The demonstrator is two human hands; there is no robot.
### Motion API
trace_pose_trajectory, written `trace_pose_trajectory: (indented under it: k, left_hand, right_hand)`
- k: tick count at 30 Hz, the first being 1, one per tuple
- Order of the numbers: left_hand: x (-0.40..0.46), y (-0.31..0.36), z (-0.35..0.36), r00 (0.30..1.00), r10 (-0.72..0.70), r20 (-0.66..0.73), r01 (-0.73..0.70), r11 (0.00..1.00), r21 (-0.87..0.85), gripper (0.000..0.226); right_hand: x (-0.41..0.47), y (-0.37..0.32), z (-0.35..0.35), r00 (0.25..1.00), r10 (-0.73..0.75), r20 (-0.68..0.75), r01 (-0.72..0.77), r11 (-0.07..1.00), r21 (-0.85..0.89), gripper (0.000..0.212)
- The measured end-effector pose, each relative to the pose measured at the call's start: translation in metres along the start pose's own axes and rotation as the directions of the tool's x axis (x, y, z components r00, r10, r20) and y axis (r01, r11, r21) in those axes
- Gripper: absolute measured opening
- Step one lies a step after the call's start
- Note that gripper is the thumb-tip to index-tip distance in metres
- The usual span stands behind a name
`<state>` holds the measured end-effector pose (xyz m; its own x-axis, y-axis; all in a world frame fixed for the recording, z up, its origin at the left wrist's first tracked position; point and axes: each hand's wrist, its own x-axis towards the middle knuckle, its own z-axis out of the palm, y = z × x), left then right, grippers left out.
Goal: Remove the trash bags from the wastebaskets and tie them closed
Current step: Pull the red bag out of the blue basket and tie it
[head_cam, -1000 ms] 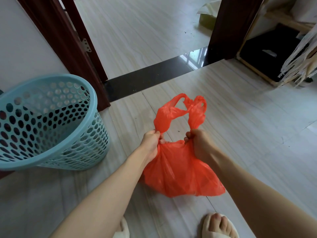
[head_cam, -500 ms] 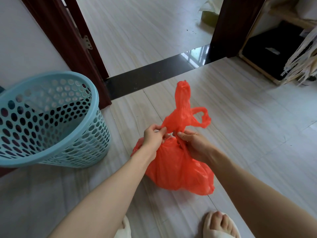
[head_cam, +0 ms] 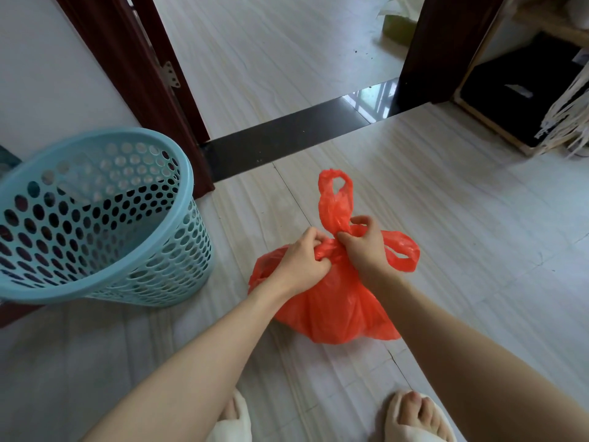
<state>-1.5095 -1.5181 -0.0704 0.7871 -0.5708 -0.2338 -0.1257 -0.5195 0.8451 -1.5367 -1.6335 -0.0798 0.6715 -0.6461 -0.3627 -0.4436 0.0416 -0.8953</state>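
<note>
Pale wood-grain floor (head_cam: 446, 237) runs up to a dark threshold strip (head_cam: 287, 138) in the doorway. On it, in front of my slippered feet, sits the crinkled orange plastic trash bag (head_cam: 331, 311). My left hand (head_cam: 302, 261) and right hand (head_cam: 366, 247) both pinch its twisted neck, fingers curled tight, one handle loop standing up, one lying right. The perforated light-blue plastic wastebasket (head_cam: 95, 218) stands apart, left.
</note>
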Motion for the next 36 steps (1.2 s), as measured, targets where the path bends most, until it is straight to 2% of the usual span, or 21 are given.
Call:
trace_pose_trajectory:
  k: [2, 4, 8, 11, 13, 16, 18, 20, 22, 25, 26, 29, 32, 34, 36]
  left_hand:
    - [-0.003, -0.003, -0.001, 0.995, 0.098, -0.011, -0.096, 0.991, 0.097, 0.03]
    - [-0.003, -0.004, -0.003, 0.983, 0.174, -0.051, -0.162, 0.969, 0.187, 0.028]
    - [-0.004, -0.002, -0.007, 0.954, 0.225, -0.198, -0.187, 0.963, 0.196, 0.018]
    - [-0.004, -0.001, -0.012, 0.937, 0.222, -0.27, -0.18, 0.969, 0.172, 0.018]
    - [-0.002, 0.0, -0.015, 0.935, 0.215, -0.281, -0.169, 0.969, 0.179, 0.022]
    - [-0.002, 0.002, -0.018, 0.942, 0.243, -0.231, -0.188, 0.953, 0.236, 0.02]
    - [-0.004, 0.004, -0.019, 0.943, 0.281, -0.176, -0.224, 0.932, 0.286, 0.014]
    - [-0.003, 0.006, -0.02, 0.939, 0.322, -0.118, -0.264, 0.898, 0.353, 0.01]
    - [-0.001, 0.007, -0.02, 0.941, 0.333, -0.06, -0.275, 0.855, 0.439, 0.019]
    - [0.0, 0.005, -0.02, 0.967, 0.256, 0.003, -0.224, 0.84, 0.494, 0.032]
    - [0.0, 0.004, -0.02, 0.974, 0.227, 0.023, -0.208, 0.838, 0.505, 0.035]
    - [-0.001, 0.007, -0.019, 0.979, 0.197, 0.051, -0.197, 0.859, 0.473, 0.041]
    - [-0.002, 0.007, -0.019, 0.983, 0.151, 0.103, -0.179, 0.912, 0.368, 0.049]
    - [-0.005, 0.007, -0.017, 0.983, 0.143, 0.116, -0.167, 0.957, 0.236, 0.045]
    - [-0.005, 0.005, -0.012, 0.988, 0.145, 0.062, -0.15, 0.984, 0.098, 0.031]
  right_hand:
    - [-0.006, 0.004, 0.0, 0.991, -0.129, -0.028, 0.119, 0.966, -0.23, 0.028]
    - [-0.008, 0.007, 0.001, 0.966, -0.257, 0.02, 0.245, 0.891, -0.381, 0.023]
    - [-0.01, 0.002, -0.002, 0.888, -0.371, 0.271, 0.454, 0.796, -0.401, 0.014]
    - [-0.012, -0.005, -0.007, 0.845, -0.282, 0.454, 0.484, 0.765, -0.424, 0.026]
    - [-0.011, -0.011, -0.01, 0.836, -0.214, 0.506, 0.438, 0.815, -0.379, 0.027]
    - [-0.009, -0.016, -0.013, 0.859, -0.097, 0.503, 0.293, 0.898, -0.328, 0.027]
    - [-0.008, -0.017, -0.017, 0.851, 0.027, 0.524, 0.102, 0.971, -0.216, 0.018]
    - [-0.009, -0.018, -0.022, 0.789, 0.144, 0.598, -0.15, 0.988, -0.04, 0.004]
    - [-0.008, -0.018, -0.027, 0.74, 0.165, 0.652, -0.265, 0.962, 0.058, 0.013]
    - [-0.004, -0.014, -0.029, 0.72, 0.147, 0.678, -0.279, 0.956, 0.089, 0.043]
    - [-0.004, -0.015, -0.029, 0.719, 0.155, 0.677, -0.286, 0.954, 0.086, 0.045]
    - [0.001, -0.012, -0.029, 0.745, 0.219, 0.63, -0.347, 0.934, 0.084, 0.028]
    - [0.005, -0.008, -0.033, 0.741, 0.277, 0.612, -0.403, 0.912, 0.074, 0.028]
    - [0.005, -0.004, -0.036, 0.731, 0.294, 0.615, -0.442, 0.891, 0.1, 0.033]
    - [0.004, -0.002, -0.035, 0.744, 0.3, 0.597, -0.447, 0.888, 0.111, 0.03]
